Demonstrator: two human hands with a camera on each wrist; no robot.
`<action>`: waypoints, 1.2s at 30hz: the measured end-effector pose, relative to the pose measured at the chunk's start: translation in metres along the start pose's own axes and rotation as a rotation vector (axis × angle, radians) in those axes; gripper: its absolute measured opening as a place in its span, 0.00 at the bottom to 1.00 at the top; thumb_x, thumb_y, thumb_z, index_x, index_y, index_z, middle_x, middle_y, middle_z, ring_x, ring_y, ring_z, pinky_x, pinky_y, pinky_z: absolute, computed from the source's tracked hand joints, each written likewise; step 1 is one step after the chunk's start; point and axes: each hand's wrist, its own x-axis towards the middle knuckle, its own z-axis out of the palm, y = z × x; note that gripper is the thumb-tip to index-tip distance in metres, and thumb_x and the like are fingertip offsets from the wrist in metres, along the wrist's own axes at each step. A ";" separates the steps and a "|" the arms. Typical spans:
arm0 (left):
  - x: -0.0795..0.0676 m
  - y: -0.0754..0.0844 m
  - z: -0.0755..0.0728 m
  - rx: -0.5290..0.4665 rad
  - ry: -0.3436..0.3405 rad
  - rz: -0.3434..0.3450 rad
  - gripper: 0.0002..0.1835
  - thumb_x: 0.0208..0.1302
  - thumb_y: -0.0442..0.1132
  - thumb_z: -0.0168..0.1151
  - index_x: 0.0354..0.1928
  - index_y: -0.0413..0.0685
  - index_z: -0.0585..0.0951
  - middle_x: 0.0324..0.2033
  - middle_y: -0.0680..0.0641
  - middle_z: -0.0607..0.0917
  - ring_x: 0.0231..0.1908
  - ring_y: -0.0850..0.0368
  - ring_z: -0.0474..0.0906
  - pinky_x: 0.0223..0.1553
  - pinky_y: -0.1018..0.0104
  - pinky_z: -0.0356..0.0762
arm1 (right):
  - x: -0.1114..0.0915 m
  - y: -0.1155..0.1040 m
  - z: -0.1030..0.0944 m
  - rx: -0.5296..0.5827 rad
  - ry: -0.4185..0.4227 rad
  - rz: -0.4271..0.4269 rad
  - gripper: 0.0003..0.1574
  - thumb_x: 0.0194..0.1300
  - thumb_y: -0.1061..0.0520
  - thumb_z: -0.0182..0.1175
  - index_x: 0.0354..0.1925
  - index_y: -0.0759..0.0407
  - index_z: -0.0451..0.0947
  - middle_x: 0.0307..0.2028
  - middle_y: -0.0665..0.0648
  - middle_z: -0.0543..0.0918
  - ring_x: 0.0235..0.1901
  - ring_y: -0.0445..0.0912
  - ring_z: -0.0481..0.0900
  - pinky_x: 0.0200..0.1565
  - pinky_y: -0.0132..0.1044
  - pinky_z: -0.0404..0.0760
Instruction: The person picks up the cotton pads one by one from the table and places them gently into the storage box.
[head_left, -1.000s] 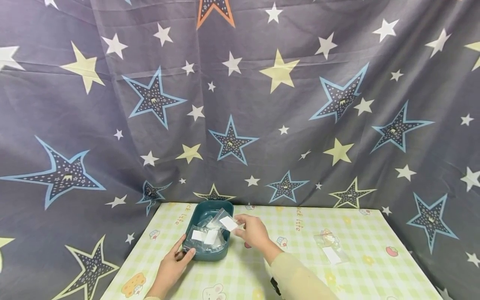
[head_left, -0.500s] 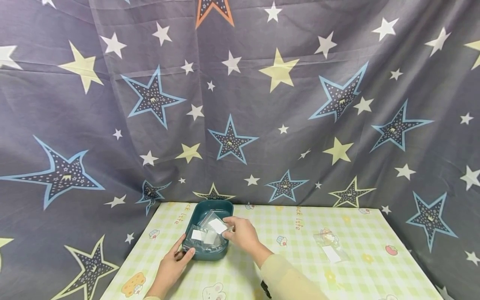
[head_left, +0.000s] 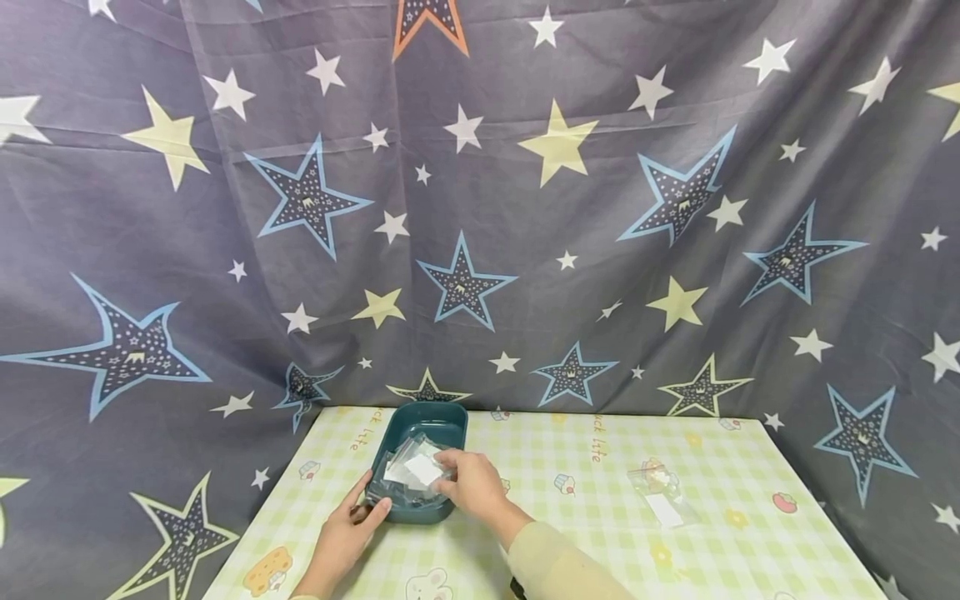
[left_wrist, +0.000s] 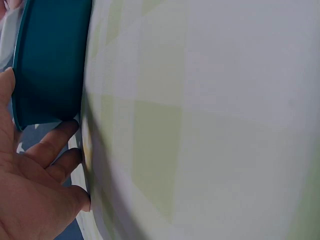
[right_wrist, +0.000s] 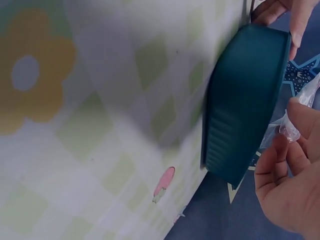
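A dark teal plastic box (head_left: 420,514) stands at the left of the table, with several clear zip bags bearing white labels lying in its near part. My left hand (head_left: 341,529) holds the box's near left corner, thumb at the rim; in the left wrist view the fingers (left_wrist: 50,142) reach low along its outer wall. Over the box's right rim, my right hand (head_left: 476,487) pinches one clear bag (head_left: 423,468) between thumb and fingers. The right wrist view has the crumpled plastic (right_wrist: 290,129) right at the fingertips. What the bags contain is hidden behind the labels.
Another clear zip bag (head_left: 664,510) with a white label lies on the right side of the table. A green checked cloth with printed pictures covers the table (head_left: 570,533). Behind it hangs a grey curtain (head_left: 510,208) with stars.
My right hand has carried the pinched bag left and down, from over the box's right rim onto the other bags. The left hand has stayed at the box's corner.
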 end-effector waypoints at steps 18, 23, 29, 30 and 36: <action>0.001 -0.001 0.001 -0.001 0.020 0.001 0.51 0.67 0.75 0.64 0.85 0.63 0.61 0.62 0.28 0.85 0.56 0.40 0.87 0.51 0.53 0.85 | -0.007 0.001 0.006 -0.065 -0.004 -0.001 0.31 0.65 0.55 0.77 0.66 0.48 0.85 0.45 0.52 0.93 0.38 0.36 0.87 0.37 0.32 0.82; -0.002 0.003 0.000 -0.003 0.014 0.015 0.50 0.69 0.72 0.64 0.85 0.61 0.61 0.68 0.26 0.79 0.68 0.32 0.79 0.63 0.41 0.83 | -0.008 -0.001 0.006 -0.053 -0.007 0.007 0.31 0.66 0.55 0.76 0.66 0.47 0.84 0.52 0.55 0.93 0.45 0.41 0.91 0.41 0.36 0.86; -0.004 0.006 -0.001 0.001 0.010 0.012 0.50 0.69 0.73 0.64 0.85 0.61 0.61 0.68 0.27 0.79 0.67 0.33 0.81 0.61 0.43 0.84 | -0.009 -0.001 0.006 -0.029 -0.022 0.035 0.30 0.66 0.55 0.76 0.66 0.47 0.84 0.50 0.55 0.93 0.47 0.46 0.91 0.42 0.45 0.87; -0.004 0.006 -0.001 0.004 0.010 0.011 0.50 0.68 0.73 0.64 0.85 0.61 0.61 0.68 0.27 0.79 0.67 0.33 0.81 0.61 0.43 0.84 | -0.009 -0.001 0.006 -0.027 -0.023 0.037 0.30 0.66 0.55 0.76 0.66 0.46 0.84 0.50 0.55 0.93 0.48 0.46 0.91 0.43 0.45 0.87; -0.003 0.005 -0.001 0.004 0.006 0.004 0.50 0.69 0.73 0.63 0.85 0.62 0.60 0.70 0.26 0.77 0.67 0.33 0.81 0.61 0.42 0.84 | -0.010 -0.002 0.006 -0.019 -0.030 0.027 0.30 0.67 0.55 0.75 0.66 0.46 0.84 0.52 0.55 0.93 0.48 0.45 0.91 0.44 0.42 0.87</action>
